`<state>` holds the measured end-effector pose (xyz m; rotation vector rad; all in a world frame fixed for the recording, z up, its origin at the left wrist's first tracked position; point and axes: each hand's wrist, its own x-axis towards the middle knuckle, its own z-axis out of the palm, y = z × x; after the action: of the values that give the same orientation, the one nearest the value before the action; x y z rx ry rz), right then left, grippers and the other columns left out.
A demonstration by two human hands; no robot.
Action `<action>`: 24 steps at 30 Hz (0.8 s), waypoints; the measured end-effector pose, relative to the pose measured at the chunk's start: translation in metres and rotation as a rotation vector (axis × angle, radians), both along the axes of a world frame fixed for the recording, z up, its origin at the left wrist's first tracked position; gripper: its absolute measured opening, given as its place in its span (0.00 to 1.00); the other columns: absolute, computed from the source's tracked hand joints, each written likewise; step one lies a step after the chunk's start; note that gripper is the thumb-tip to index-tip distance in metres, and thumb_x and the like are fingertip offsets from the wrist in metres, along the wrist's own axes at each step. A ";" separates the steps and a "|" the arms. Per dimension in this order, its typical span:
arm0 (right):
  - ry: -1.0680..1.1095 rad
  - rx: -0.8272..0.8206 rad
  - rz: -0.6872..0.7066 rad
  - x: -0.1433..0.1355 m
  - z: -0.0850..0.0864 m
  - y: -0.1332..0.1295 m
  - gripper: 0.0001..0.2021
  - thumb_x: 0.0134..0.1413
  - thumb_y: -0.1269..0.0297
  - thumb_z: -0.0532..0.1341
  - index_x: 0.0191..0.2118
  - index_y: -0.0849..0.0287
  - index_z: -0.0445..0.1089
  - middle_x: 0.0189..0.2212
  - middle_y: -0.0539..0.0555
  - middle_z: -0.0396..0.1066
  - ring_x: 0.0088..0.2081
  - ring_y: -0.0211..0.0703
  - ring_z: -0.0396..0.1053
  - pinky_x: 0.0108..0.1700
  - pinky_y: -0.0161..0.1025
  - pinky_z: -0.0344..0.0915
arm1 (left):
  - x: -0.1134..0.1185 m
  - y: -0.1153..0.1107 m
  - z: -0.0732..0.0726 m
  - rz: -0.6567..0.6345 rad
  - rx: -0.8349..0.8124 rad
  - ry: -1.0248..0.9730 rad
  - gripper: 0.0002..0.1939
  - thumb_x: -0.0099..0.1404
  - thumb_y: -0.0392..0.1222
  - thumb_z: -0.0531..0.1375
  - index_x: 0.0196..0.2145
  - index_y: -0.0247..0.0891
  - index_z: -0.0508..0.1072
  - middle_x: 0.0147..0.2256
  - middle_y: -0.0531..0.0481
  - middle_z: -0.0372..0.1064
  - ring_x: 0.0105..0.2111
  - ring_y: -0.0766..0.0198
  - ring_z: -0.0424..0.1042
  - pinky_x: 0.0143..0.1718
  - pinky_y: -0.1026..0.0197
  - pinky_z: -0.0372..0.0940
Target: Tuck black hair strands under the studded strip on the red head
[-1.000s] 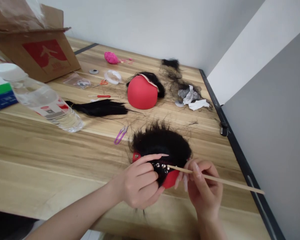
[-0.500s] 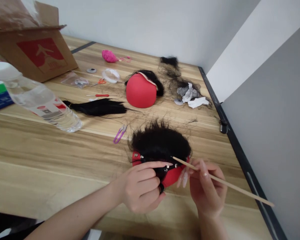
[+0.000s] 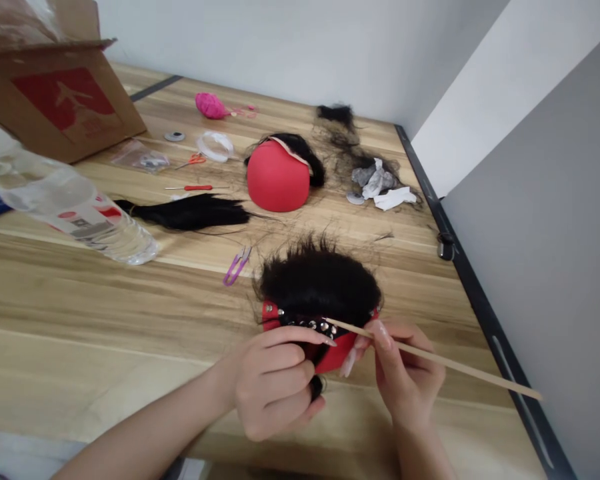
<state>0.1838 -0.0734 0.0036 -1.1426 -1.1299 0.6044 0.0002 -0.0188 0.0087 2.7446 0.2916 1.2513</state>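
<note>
The stick [image 3: 445, 362] slants up leftward, tip perhaps touching a shiny stud [image 3: 325, 327].

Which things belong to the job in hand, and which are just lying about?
In hand:
- wooden stick (right hand)
- hair-covered red piece with shiny studs (left hand)

Apparently lying about:
- water bottle
- cardboard box
- pink bundle
- purple snips
- orange-handled scissors

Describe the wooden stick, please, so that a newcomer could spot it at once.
On the wood-grained table, find the black-haired red piece nearest the camera. The right hand holds the stick, tip beside shiny studs. Long, straight and pale, it stands out from the dark hair and red material.
</note>
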 end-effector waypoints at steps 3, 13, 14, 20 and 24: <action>-0.082 0.000 0.000 0.000 0.001 -0.001 0.04 0.55 0.74 0.63 0.33 0.58 0.73 0.22 0.49 0.74 0.22 0.37 0.71 0.27 0.34 0.69 | 0.004 0.004 0.001 -0.070 0.089 -0.063 0.15 0.60 0.34 0.58 0.16 0.36 0.67 0.20 0.53 0.67 0.21 0.70 0.62 0.49 0.60 0.74; -0.146 0.012 0.048 0.006 -0.003 -0.002 0.08 0.53 0.77 0.63 0.36 0.57 0.73 0.27 0.48 0.74 0.27 0.36 0.71 0.33 0.34 0.69 | 0.008 0.010 -0.005 -0.111 0.116 -0.075 0.13 0.58 0.33 0.59 0.16 0.34 0.68 0.19 0.51 0.67 0.20 0.69 0.62 0.50 0.59 0.73; -0.151 0.011 0.042 0.006 -0.003 -0.002 0.08 0.53 0.77 0.63 0.36 0.57 0.74 0.28 0.49 0.74 0.27 0.37 0.71 0.33 0.34 0.69 | 0.008 0.011 -0.006 -0.122 0.119 -0.081 0.13 0.58 0.33 0.59 0.16 0.34 0.68 0.19 0.52 0.67 0.20 0.70 0.61 0.51 0.59 0.73; -0.124 -0.011 0.055 0.002 0.002 0.000 0.06 0.55 0.75 0.62 0.34 0.57 0.73 0.21 0.47 0.73 0.20 0.37 0.71 0.26 0.34 0.69 | 0.008 0.012 -0.010 -0.122 0.130 -0.070 0.14 0.59 0.34 0.59 0.16 0.36 0.67 0.19 0.53 0.66 0.20 0.70 0.60 0.52 0.60 0.72; -0.076 -0.035 0.054 0.000 0.002 0.002 0.06 0.55 0.75 0.61 0.34 0.57 0.73 0.20 0.47 0.73 0.18 0.36 0.70 0.23 0.33 0.69 | 0.008 0.012 -0.010 -0.133 0.129 -0.078 0.14 0.57 0.34 0.60 0.16 0.35 0.67 0.18 0.53 0.65 0.19 0.70 0.60 0.52 0.59 0.72</action>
<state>0.1834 -0.0719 0.0060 -1.1765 -1.2224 0.6293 0.0081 -0.0065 -0.0011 2.7580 0.0209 1.3828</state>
